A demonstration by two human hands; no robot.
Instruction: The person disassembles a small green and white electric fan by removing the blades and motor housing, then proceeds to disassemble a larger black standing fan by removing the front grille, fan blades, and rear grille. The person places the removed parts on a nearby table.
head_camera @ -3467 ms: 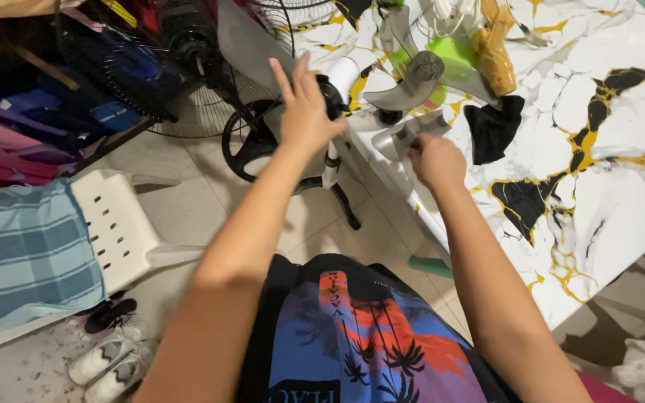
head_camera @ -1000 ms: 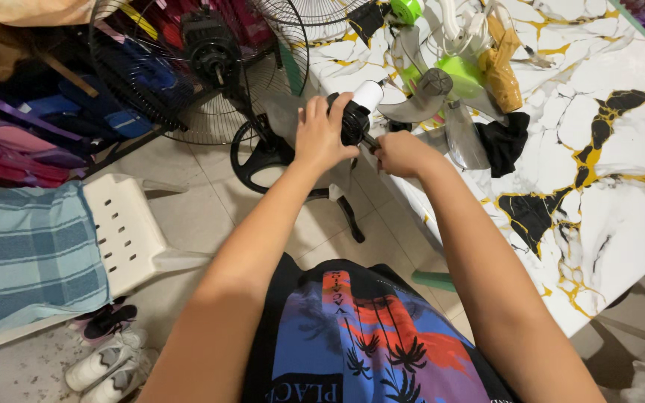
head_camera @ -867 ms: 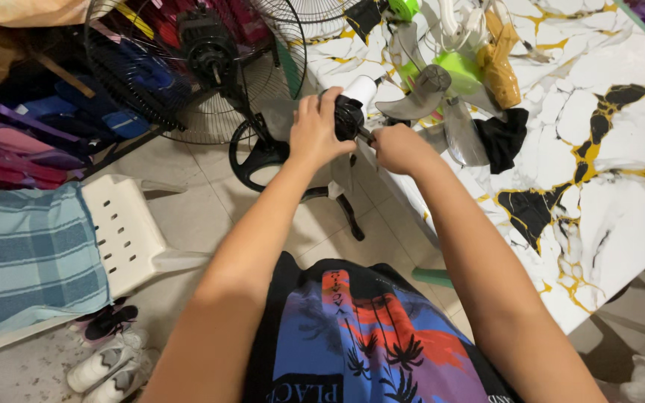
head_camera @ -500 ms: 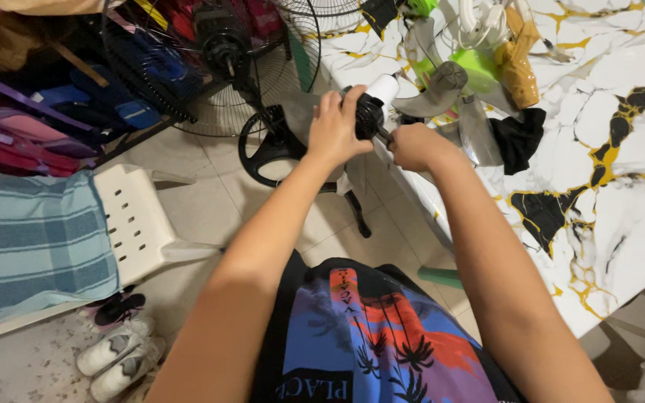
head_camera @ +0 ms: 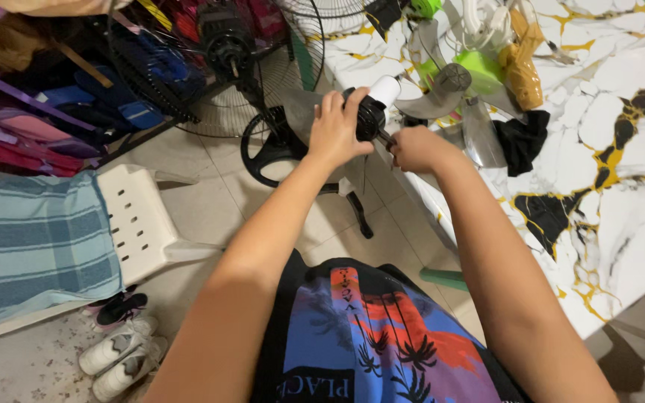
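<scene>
- The black fan motor [head_camera: 371,116], with its white rear part, was up in the air at the near edge of the marble-patterned table [head_camera: 621,186], above the tiled floor. It wasn't resting on anything.
- The left hand [head_camera: 335,130] had its fingers wrapped around the motor body, so that grip was all that held it up. If it had slackened, I reckon the motor would've dropped onto the tiles or the fan stand's black base [head_camera: 266,149] below.
- The right hand [head_camera: 412,147] was closed in a fist right at the motor's front end, apparently on the shaft or some small part there. Couldn't tell what exactly, the fingers hid it. A small piece coming loose there could easily have fallen to the floor and rolled off.
- Just behind that hand were the translucent grey fan blades [head_camera: 449,89] and a black cloth [head_camera: 520,138] on the table. A sudden jerk could've knocked the blades or shoved them into the clutter further back.
- A wire fan guard [head_camera: 210,75] stood near on the left, so a slip that way could've banged the motor into it.
- A white plastic chair [head_camera: 139,227] and sneakers [head_camera: 117,358] sat well apart from it all.
</scene>
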